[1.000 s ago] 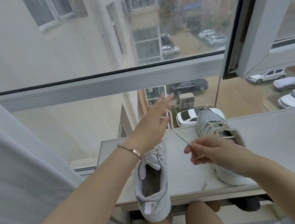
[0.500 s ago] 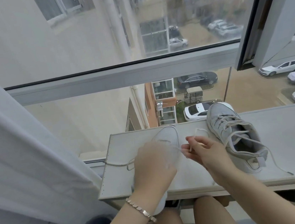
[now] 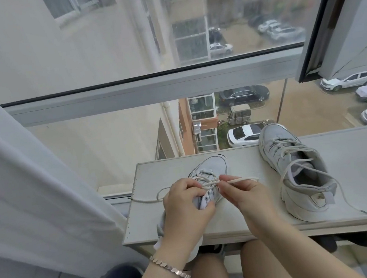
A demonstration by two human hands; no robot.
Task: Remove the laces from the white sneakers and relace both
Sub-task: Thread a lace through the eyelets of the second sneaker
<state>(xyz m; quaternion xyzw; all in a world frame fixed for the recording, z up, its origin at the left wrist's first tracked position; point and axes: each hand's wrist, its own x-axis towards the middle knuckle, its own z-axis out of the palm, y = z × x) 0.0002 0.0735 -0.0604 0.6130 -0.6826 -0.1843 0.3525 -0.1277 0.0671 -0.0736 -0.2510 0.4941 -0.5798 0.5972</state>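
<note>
Sneaker point(image 3: 213, 167) in curled left hand point(image 3: 186, 210), lace point(image 3: 243, 179) between right hand point(image 3: 247, 195) fingertips

Home, looks like an upper-floor flat, seat right at the glass. Evidence: large metal-framed window point(image 3: 148, 88), white curtain point(image 3: 21, 181) hanging on the left, pale board ledge point(image 3: 354, 164) along the pane. Outside, far below: courtyard with parked cars point(image 3: 244, 134) and a small covered three-wheeler point(image 3: 239, 114). Opposite stands a neighbouring apartment block point(image 3: 51, 51) with stacked glazed balconies point(image 3: 191, 40) and a wall AC unit point(image 3: 197, 131).
</note>
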